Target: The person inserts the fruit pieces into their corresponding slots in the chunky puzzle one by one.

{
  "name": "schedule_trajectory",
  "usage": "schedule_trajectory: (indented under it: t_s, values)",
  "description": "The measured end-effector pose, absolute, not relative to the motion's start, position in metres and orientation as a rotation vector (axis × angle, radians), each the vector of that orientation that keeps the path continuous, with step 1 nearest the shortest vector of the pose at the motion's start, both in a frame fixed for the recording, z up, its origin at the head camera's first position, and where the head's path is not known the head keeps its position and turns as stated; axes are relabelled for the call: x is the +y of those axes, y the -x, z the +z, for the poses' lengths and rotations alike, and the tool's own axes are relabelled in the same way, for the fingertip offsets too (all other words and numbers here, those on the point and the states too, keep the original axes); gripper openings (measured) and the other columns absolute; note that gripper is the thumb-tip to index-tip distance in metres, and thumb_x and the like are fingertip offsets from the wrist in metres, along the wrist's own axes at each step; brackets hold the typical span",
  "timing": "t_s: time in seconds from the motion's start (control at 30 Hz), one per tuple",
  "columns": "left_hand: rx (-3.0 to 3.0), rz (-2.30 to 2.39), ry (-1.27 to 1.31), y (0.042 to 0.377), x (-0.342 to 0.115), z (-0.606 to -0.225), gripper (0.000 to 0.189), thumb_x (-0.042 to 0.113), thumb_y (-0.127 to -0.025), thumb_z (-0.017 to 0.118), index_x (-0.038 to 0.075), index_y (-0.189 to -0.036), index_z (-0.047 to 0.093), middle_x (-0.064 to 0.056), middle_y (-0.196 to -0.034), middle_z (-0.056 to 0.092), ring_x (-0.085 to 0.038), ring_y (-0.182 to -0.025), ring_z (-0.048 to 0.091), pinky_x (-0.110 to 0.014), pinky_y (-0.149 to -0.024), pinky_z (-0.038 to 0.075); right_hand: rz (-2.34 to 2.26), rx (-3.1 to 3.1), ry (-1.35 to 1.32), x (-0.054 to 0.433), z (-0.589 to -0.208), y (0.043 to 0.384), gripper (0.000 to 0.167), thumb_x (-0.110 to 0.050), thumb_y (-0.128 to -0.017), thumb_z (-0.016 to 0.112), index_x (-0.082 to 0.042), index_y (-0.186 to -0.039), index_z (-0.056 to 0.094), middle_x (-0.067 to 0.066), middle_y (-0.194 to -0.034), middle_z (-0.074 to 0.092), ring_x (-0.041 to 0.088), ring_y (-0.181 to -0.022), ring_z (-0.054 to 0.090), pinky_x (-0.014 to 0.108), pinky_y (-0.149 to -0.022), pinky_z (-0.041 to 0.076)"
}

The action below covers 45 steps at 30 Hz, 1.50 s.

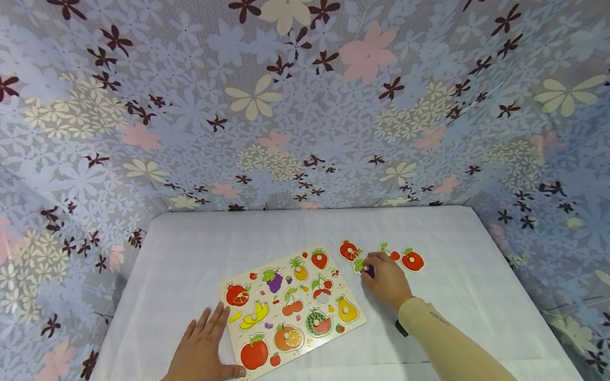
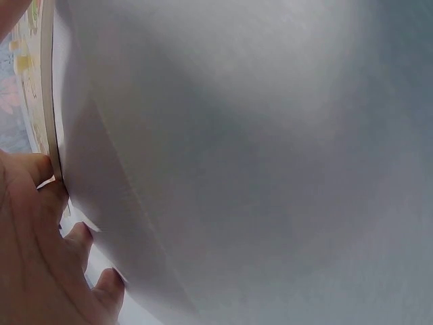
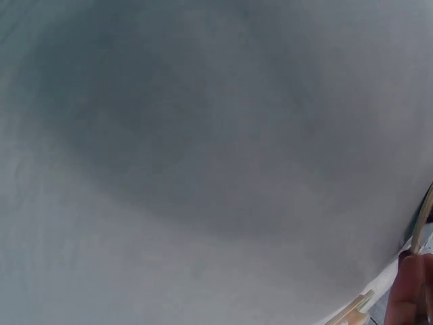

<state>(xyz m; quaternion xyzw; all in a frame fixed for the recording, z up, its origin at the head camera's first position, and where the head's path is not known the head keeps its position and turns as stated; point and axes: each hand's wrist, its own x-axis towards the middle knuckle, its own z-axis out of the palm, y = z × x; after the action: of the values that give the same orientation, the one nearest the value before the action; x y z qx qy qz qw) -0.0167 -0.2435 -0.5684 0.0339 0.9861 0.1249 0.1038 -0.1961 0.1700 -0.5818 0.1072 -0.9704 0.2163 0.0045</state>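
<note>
Room lies along the upper left and the right of the table [image 1: 482, 296]; the middle is crowded.
A hand could pass over the bare strip above the board [image 1: 290, 355], or across the stretch right of the apple piece [image 1: 412, 259]. The left hand [image 1: 202, 354] lines the board's left edge. From the lower right, the sleeve [image 1: 442, 334] and right hand [image 1: 388, 279], with a purple piece [image 1: 370, 271], leave a narrow gap beside the board. The pomegranate piece [image 1: 349, 250] and cherry piece [image 1: 394, 255] flank that hand; patterned cloth [image 1: 300, 126] walls the back.
</note>
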Motion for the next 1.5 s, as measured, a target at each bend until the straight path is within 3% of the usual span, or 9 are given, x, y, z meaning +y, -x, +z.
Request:
schedule_trajectory:
  t_s: [0.4, 1.33, 1.5]
  values:
    - [2.902, 0.369, -0.083, 0.018, -0.243, -0.570, 0.135, 0.086, -0.052, 0.071, 0.009, -0.156, 0.032, -0.011, -0.162, 0.027, -0.039, -0.147, 0.020, -0.064, -0.115, 0.014, 0.665, -3.031, -0.346, 0.171, -0.581, 0.197, 0.015, -0.017, -0.089, 0.077, -0.007, -0.100, 0.074, 0.013, -0.124, 0.063, 0.032, -0.112, 0.062, 0.049, -0.099, 0.049]
    - [2.902, 0.364, -0.087, 0.018, -0.242, -0.569, 0.135, 0.085, -0.052, 0.072, 0.008, -0.156, 0.033, -0.012, -0.162, 0.027, -0.039, -0.147, 0.020, -0.064, -0.115, 0.014, 0.693, -2.999, -0.398, 0.158, -0.567, 0.188, 0.015, -0.018, -0.087, 0.079, -0.011, -0.100, 0.076, 0.006, -0.108, 0.068, 0.021, -0.091, 0.064, 0.043, -0.084, 0.057]
    - [2.903, 0.368, -0.093, 0.018, -0.243, -0.571, 0.136, 0.087, -0.052, 0.070, 0.008, -0.156, 0.033, -0.012, -0.162, 0.027, -0.039, -0.147, 0.020, -0.064, -0.115, 0.014, 0.708, -2.925, -0.499, 0.147, -0.561, 0.188, 0.011, -0.015, -0.086, 0.079, -0.014, -0.095, 0.074, 0.001, -0.098, 0.068, 0.017, -0.080, 0.061, 0.037, -0.075, 0.057]
